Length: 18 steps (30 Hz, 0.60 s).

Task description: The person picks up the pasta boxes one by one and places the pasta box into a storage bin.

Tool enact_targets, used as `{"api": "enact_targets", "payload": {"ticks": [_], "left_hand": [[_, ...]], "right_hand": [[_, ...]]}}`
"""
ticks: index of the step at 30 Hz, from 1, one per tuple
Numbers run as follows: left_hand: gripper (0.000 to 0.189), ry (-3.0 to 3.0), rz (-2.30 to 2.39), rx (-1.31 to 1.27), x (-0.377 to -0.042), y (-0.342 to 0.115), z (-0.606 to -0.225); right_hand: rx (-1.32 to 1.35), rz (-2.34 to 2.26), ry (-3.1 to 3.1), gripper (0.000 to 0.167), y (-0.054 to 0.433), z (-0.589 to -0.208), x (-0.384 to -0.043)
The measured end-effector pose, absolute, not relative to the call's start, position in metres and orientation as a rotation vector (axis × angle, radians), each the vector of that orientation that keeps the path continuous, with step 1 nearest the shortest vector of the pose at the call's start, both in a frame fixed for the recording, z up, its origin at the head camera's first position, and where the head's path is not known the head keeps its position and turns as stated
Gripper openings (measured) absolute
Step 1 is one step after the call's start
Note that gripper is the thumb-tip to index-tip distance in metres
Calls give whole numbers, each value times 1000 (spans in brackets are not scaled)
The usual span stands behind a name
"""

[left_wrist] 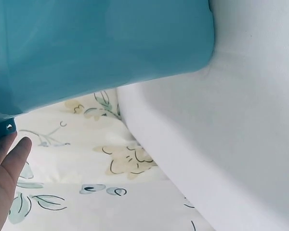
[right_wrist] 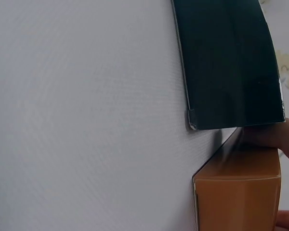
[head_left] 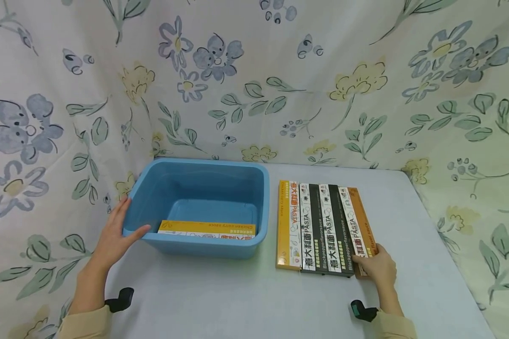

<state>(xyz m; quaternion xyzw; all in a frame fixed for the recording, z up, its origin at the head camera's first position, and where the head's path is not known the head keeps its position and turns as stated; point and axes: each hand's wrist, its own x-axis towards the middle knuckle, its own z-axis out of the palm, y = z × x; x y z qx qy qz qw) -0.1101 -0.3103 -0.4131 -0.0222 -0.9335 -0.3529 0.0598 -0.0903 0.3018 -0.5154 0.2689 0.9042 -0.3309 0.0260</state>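
Observation:
My left hand (head_left: 115, 238) rests at the left front corner of a blue plastic bin (head_left: 212, 247), its fingers fairly straight and touching the rim; the left wrist view shows fingertips at the bin's edge (left_wrist: 1, 126). A yellow-and-white pasta box (head_left: 208, 227) lies inside along the bin's front wall. On the table, my right hand (head_left: 379, 267) pinches the near end of an orange-and-white pasta box (head_left: 358, 216), thumb at its left side. In the right wrist view, the thumb sits between this orange box (right_wrist: 238, 202) and a black box (right_wrist: 231, 67), whose near ends stand slightly apart.
Left of the orange box, two black-and-white pasta boxes (head_left: 335, 226) and a yellow-and-white one (head_left: 284, 226) lie side by side on the white table (head_left: 246, 301). Floral cloth (head_left: 258, 94) hangs behind the table and at its sides.

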Motion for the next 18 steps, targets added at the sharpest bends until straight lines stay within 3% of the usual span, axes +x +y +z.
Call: {"api": "enact_targets", "payload": {"ticks": [18], "left_hand": [[90, -2840, -996, -75, -110, -310, -411]], "right_hand": [[956, -1087, 2767, 84, 307, -511, -93]]}}
